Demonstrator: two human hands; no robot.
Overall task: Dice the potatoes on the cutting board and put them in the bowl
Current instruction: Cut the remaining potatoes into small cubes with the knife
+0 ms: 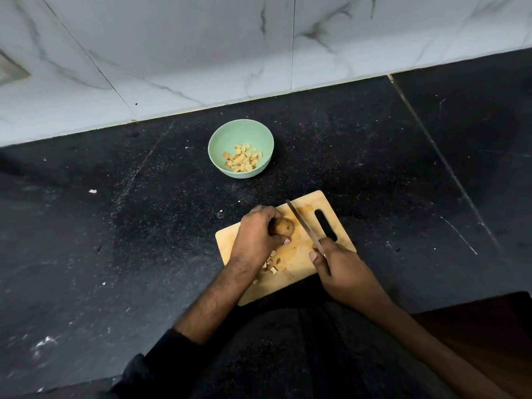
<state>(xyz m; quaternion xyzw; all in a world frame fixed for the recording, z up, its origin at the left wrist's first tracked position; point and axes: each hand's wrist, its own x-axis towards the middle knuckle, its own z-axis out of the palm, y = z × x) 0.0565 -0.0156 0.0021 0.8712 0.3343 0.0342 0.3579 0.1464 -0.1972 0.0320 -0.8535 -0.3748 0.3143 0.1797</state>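
A wooden cutting board (305, 263) lies on the black counter in front of me. My left hand (256, 234) grips a brown potato (283, 226) on the board, fingers curled over it. My right hand (336, 269) holds the handle of a knife (302, 223), whose blade lies just right of the potato and points away from me. A few cut potato pieces (272, 262) sit on the board beside my left wrist. Farther back stands a pale green bowl (227, 136) with several potato dice (243, 158) inside.
The black stone counter (115, 226) stretches wide to the left and right, with small white crumbs scattered on it. A white marble wall (201, 53) rises behind the bowl. The counter's front edge runs just below my forearms.
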